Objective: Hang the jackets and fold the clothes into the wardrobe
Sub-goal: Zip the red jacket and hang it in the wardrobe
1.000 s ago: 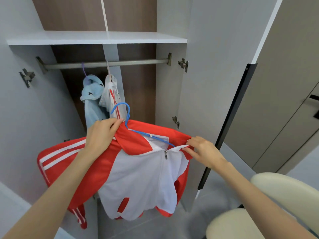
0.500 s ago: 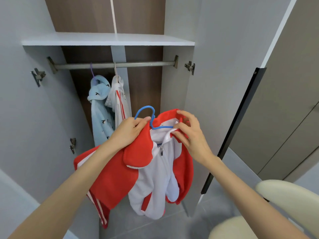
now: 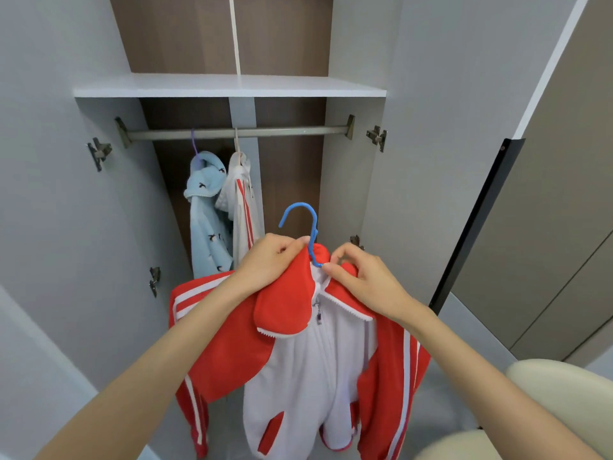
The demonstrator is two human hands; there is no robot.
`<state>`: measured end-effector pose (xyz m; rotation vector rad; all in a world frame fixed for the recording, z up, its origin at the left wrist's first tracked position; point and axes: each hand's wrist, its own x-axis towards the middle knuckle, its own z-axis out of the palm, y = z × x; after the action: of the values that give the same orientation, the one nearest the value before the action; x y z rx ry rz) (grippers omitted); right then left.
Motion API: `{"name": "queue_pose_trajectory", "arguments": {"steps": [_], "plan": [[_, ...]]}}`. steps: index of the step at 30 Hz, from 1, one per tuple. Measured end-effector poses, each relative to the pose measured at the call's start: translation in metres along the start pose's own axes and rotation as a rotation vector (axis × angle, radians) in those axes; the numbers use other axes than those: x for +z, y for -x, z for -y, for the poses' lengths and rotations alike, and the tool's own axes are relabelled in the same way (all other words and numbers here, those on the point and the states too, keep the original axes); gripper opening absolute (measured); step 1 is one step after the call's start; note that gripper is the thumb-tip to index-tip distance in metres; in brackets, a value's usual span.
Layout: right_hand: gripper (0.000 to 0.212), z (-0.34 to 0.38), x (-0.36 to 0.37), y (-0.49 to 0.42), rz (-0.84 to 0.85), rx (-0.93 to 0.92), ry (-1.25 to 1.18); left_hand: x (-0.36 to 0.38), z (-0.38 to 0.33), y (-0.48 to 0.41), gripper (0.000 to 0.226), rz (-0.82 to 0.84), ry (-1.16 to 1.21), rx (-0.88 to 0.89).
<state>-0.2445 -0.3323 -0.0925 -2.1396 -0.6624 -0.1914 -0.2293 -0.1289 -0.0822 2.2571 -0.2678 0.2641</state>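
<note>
Since half a second back: red-and-white jacket [image 3: 298, 366] sits squarer on blue hanger [image 3: 314, 232], right sleeve now hanging free. Jacket held up in front of open wardrobe [image 3: 345, 180], below rail [image 3: 292, 131]; hanger hook upright, not touching rail. Left hand [image 3: 268, 260]: fingers [image 3: 287, 246] curled, gripping left collar at hanger neck. Right hand [image 3: 361, 280]: thumb and forefinger pinching right collar edge. On rail, left part: light blue jacket [image 3: 207, 224], white striped jacket [image 3: 243, 207], touching. Shelf [image 3: 229, 86] above. Cream chair [image 3: 564, 393] lower right.
</note>
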Motion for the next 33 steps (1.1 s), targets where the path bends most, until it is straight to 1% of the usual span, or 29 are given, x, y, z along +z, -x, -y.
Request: {"name": "queue_pose_trajectory", "arguments": {"steps": [2, 3, 5, 7, 9, 11, 13, 14, 16, 17, 18, 19, 20, 21, 22, 23, 24, 25, 27, 29, 31, 33], "plan": [[0.013, -0.001, -0.004, 0.0, -0.061, 0.035, -0.087, -0.003, 0.003, 0.002, 0.056, -0.097, -0.112, 0.047], [0.015, -0.002, -0.007, 0.0, -0.101, 0.05, -0.124, -0.007, 0.006, 0.003, 0.055, -0.157, -0.166, 0.049], [0.019, -0.006, -0.016, 0.001, -0.144, 0.079, -0.166, -0.023, 0.013, 0.002, 0.055, -0.244, -0.229, 0.006], [0.021, -0.007, -0.024, 0.001, -0.143, 0.093, -0.193, -0.042, 0.023, -0.001, 0.053, -0.266, -0.263, -0.033], [0.023, -0.008, -0.027, 0.0, -0.146, 0.105, -0.197, -0.054, 0.029, -0.001, 0.051, -0.279, -0.283, -0.012], [0.024, -0.008, -0.028, -0.004, -0.2, 0.137, -0.163, -0.054, 0.029, 0.001, 0.04, -0.288, -0.311, 0.05], [0.024, -0.007, -0.029, -0.007, -0.263, 0.176, -0.154, -0.046, 0.031, 0.006, 0.024, -0.293, -0.355, 0.111], [0.025, -0.006, -0.031, -0.008, -0.283, 0.188, -0.171, -0.04, 0.034, 0.009, 0.029, -0.293, -0.372, 0.111], [0.028, -0.003, -0.036, -0.009, -0.302, 0.187, -0.217, -0.028, 0.045, 0.018, 0.071, -0.277, -0.371, 0.05], [0.03, -0.001, -0.039, -0.009, -0.304, 0.173, -0.243, -0.023, 0.049, 0.021, 0.088, -0.291, -0.313, 0.002], [0.032, 0.001, -0.042, -0.009, -0.303, 0.159, -0.267, -0.02, 0.052, 0.024, 0.099, -0.315, -0.207, -0.038], [0.035, 0.003, -0.045, -0.008, -0.296, 0.151, -0.29, -0.018, 0.053, 0.023, 0.103, -0.345, -0.083, -0.065], [0.037, 0.005, -0.047, -0.008, -0.283, 0.147, -0.315, -0.018, 0.054, 0.02, 0.101, -0.382, 0.026, -0.078], [0.039, 0.006, -0.049, -0.007, -0.272, 0.146, -0.337, -0.019, 0.054, 0.017, 0.094, -0.422, 0.094, -0.082], [0.042, 0.007, -0.051, -0.007, -0.268, 0.148, -0.35, -0.022, 0.052, 0.013, 0.081, -0.464, 0.122, -0.087], [0.045, 0.007, -0.054, -0.006, -0.276, 0.149, -0.334, -0.026, 0.05, 0.009, 0.065, -0.51, 0.111, -0.092], [0.046, 0.006, -0.057, -0.004, -0.3, 0.145, -0.277, -0.029, 0.049, 0.006, 0.047, -0.561, 0.048, -0.093], [0.044, 0.004, -0.06, -0.003, -0.334, 0.14, -0.191, -0.032, 0.047, 0.003, 0.037, -0.618, -0.05, -0.086], [0.04, -0.002, -0.064, 0.001, -0.374, 0.139, -0.018, -0.037, 0.04, 0.001, 0.033, -0.716, -0.249, -0.065], [0.044, -0.008, -0.064, 0.004, -0.343, 0.146, 0.091, -0.04, 0.029, -0.003, 0.033, -0.767, -0.375, -0.034], [0.048, -0.014, -0.064, 0.006, -0.278, 0.164, 0.139, -0.043, 0.019, -0.005, 0.032, -0.792, -0.399, -0.014], [0.038, -0.018, -0.065, 0.011, -0.211, 0.168, 0.168, -0.052, 0.014, -0.012, 0.033, -0.816, -0.292, -0.009]]}}
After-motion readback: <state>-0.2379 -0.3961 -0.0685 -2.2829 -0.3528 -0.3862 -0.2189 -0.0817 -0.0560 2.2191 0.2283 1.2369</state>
